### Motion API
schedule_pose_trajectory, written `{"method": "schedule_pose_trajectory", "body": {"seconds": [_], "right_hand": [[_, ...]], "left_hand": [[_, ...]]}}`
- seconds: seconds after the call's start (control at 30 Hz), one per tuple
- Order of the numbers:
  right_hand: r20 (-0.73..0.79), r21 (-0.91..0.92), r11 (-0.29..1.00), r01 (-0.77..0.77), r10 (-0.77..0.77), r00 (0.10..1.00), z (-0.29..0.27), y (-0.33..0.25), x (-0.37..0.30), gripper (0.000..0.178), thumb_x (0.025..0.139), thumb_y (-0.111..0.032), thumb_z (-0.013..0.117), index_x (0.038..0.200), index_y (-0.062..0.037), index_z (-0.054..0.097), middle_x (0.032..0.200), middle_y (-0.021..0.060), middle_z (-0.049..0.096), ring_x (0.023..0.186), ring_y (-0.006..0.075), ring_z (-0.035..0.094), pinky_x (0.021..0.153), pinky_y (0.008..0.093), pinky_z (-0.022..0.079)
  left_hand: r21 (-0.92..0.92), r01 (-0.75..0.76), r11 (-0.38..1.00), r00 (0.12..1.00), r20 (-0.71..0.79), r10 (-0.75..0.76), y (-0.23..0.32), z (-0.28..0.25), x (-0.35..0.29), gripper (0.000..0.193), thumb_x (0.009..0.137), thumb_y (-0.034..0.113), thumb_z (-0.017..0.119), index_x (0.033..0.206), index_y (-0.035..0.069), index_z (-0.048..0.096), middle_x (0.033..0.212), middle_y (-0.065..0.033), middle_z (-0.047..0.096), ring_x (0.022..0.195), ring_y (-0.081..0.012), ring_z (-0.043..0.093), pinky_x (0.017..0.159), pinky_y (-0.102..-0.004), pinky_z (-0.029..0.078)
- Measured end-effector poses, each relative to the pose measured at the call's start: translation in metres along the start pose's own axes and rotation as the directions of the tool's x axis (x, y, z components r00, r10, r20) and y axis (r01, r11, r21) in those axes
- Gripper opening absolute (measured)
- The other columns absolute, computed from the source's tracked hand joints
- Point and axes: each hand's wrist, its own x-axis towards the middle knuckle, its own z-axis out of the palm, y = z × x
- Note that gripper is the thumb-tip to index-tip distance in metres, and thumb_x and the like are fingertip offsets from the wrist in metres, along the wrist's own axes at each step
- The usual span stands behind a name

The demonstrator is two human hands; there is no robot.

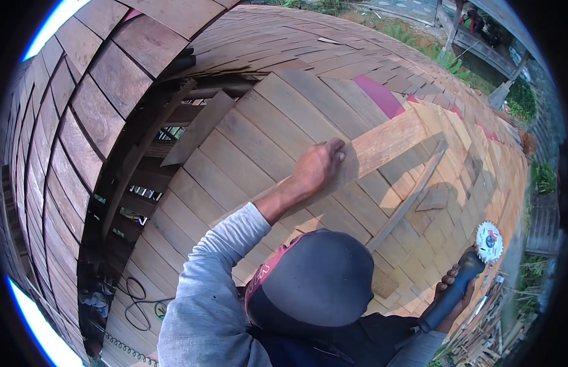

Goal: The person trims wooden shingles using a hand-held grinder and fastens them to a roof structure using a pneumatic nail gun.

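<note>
My left hand (317, 168), in a grey sleeve, has its fingers curled over a long flat wooden board (388, 144) that slants across the shingled roof (284, 122). My right hand (445, 283) is wrapped around the dark body of an angle grinder (460, 289) at the lower right. A round toothed saw blade (490, 242) is fitted on the grinder's head, apart from the board. Whether the blade is spinning cannot be told. Part of the board's near end is hidden behind my left forearm (281, 199).
A thin wooden batten (412, 196) and a loose shingle (434, 199) lie right of the board. At left, the roof has an opening with beams (152, 147). A black cable (136, 296) and coiled hose (128, 348) lie lower left. Wood scraps (492, 321) are piled lower right. A dark cap (320, 278) blocks the lower middle.
</note>
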Motion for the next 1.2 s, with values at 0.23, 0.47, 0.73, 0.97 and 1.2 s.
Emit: {"method": "schedule_pose_trajectory", "body": {"seconds": [0.23, 0.47, 0.73, 0.97, 1.2], "right_hand": [[-0.096, 0.0, 1.0, -0.011, 0.011, 0.995, -0.009, -0.006, 0.009, 0.065, 0.108, -0.047, 0.052, 0.143, 0.006, 0.039, 0.117, 0.0177, 0.06, 0.098, 0.0259, 0.068, 0.079, 0.0412, 0.062], [-0.242, -0.056, 0.99, -0.133, 0.116, 0.963, 0.016, 0.037, 0.058, 0.06, 0.102, -0.048, 0.064, 0.13, 0.0038, 0.052, 0.105, 0.013, 0.065, 0.085, 0.0214, 0.07, 0.073, 0.0368, 0.062], [-0.272, -0.182, 0.979, -0.091, 0.038, 0.961, 0.034, 0.011, 0.049, 0.055, 0.098, -0.044, 0.071, 0.127, 0.0002, 0.056, 0.105, 0.011, 0.066, 0.088, 0.0192, 0.07, 0.076, 0.0341, 0.062], [-0.264, -0.163, 0.979, -0.119, 0.073, 0.962, 0.039, 0.025, 0.057, 0.056, 0.097, -0.044, 0.072, 0.127, 0.0009, 0.056, 0.104, 0.0108, 0.065, 0.088, 0.0184, 0.07, 0.076, 0.0337, 0.062], [-0.27, -0.183, 0.978, -0.1, 0.048, 0.962, 0.035, 0.019, 0.047, 0.06, 0.098, -0.045, 0.07, 0.129, 0.0035, 0.054, 0.104, 0.0123, 0.065, 0.088, 0.0195, 0.071, 0.075, 0.0348, 0.064]], "left_hand": [[0.24, 0.053, 0.969, 0.971, -0.241, 0.006, -0.108, -0.009, -0.076, 0.03, 0.09, 0.016, 0.076, 0.117, 0.003, 0.069, 0.105, -0.0163, 0.066, 0.1, -0.0365, 0.064, 0.088, -0.0447, 0.053], [0.649, 0.492, 0.58, 0.781, -0.624, 0.036, -0.299, -0.245, -0.046, 0.073, 0.088, 0.05, 0.078, 0.135, -0.004, 0.061, 0.135, -0.0275, 0.062, 0.128, -0.0452, 0.058, 0.111, -0.0519, 0.045], [0.575, 0.506, 0.643, 0.857, -0.421, -0.297, -0.301, -0.204, -0.004, 0.061, 0.088, 0.044, 0.082, 0.121, -0.004, 0.065, 0.126, -0.0264, 0.065, 0.121, -0.0421, 0.061, 0.102, -0.0523, 0.05], [0.682, 0.579, 0.447, 0.757, -0.654, 0.017, -0.285, -0.225, -0.029, 0.061, 0.086, 0.043, 0.084, 0.118, -0.005, 0.065, 0.121, -0.0255, 0.065, 0.117, -0.0415, 0.062, 0.1, -0.0522, 0.05], [0.67, 0.077, 0.739, 0.996, -0.013, -0.092, -0.074, -0.01, -0.14, 0.085, 0.066, 0.046, 0.094, 0.129, 0.004, 0.056, 0.123, -0.0198, 0.055, 0.117, -0.0435, 0.055, 0.099, -0.0553, 0.046]]}}
